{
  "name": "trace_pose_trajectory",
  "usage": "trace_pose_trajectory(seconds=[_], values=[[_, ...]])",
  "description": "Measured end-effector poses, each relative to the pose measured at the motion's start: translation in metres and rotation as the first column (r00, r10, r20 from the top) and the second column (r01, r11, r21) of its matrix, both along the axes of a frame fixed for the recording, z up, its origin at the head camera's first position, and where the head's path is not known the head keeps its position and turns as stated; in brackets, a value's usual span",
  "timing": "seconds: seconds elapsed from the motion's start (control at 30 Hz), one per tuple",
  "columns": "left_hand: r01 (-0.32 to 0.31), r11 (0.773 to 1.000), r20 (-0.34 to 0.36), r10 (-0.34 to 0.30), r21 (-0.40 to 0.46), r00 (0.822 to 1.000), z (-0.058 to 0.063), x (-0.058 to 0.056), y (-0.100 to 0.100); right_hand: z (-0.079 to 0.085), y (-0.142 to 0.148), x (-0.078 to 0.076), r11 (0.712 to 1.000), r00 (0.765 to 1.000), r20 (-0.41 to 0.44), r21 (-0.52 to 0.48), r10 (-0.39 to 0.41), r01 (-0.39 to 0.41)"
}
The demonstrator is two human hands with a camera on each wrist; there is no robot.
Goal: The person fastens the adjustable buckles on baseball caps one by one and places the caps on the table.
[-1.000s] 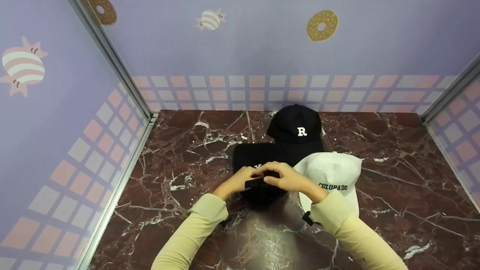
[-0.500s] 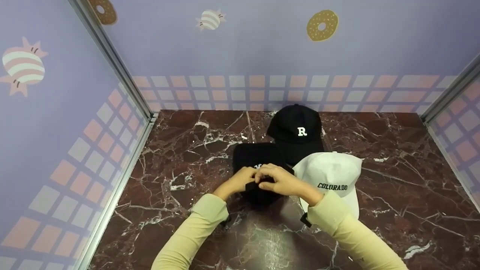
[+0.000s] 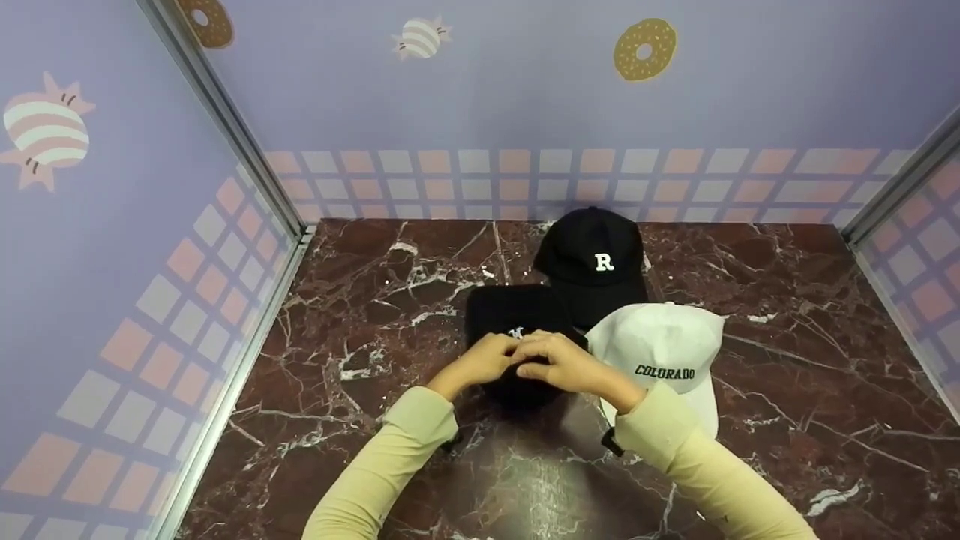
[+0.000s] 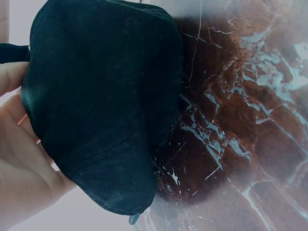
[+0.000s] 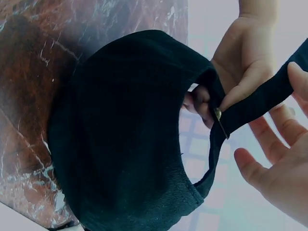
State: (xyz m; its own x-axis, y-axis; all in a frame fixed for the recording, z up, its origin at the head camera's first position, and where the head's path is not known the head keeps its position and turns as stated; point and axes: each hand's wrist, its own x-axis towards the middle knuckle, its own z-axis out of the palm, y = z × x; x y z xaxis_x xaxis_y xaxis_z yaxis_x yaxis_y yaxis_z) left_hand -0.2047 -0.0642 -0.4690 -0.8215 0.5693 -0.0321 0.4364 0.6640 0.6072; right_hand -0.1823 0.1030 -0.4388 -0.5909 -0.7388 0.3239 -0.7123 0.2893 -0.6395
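Both hands work at the back of a black cap [image 3: 517,304] with a small white mark on its front. My left hand [image 3: 484,360] pinches the cap's edge beside the metal buckle [image 5: 218,114], with fingertips showing through the back opening in the right wrist view. From the buckle runs a black strap [image 5: 260,105], its free part stretched out to the right. My right hand [image 5: 284,163] pinches that strap near the end; two of its fingers stand off below. In the left wrist view the crown [image 4: 96,86] covers part of my left hand.
Behind stands another black cap [image 3: 592,247] with a white R. A white cap [image 3: 660,337] lettered COLORADO lies at the right, close to my right forearm. Patterned panels [image 3: 480,97] enclose the dark red marbled table [image 3: 360,300] at the back and sides.
My right hand has shifted slightly left and down toward my left hand, its fingers drawn closer together. The dark strap piece that showed between the hands is now mostly covered. The other caps are unmoved.
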Motion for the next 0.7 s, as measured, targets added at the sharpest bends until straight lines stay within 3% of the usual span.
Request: trace_pose_trajectory(seconds=[0.17,0.33,0.57,0.7], values=[[-0.005,0.999,-0.011,0.004,-0.033,1.0,0.002,0.001,0.0,0.003,-0.001,0.001,0.997,0.997,0.066,-0.072,0.031,-0.026],[0.067,0.997,-0.044,-0.065,0.034,0.997,0.0,0.0,-0.005,0.006,0.002,0.002,0.995,0.988,0.143,-0.068,-0.064,0.075],[0.002,0.984,0.142,-0.027,0.177,0.99,-0.003,0.0,-0.012,0.002,0.011,-0.004,0.973,0.95,0.244,-0.076,-0.195,0.22],[0.0,0.981,0.155,-0.031,0.196,0.987,-0.003,0.0,-0.013,-0.004,0.014,-0.005,0.969,0.938,0.264,-0.035,-0.227,0.244]])
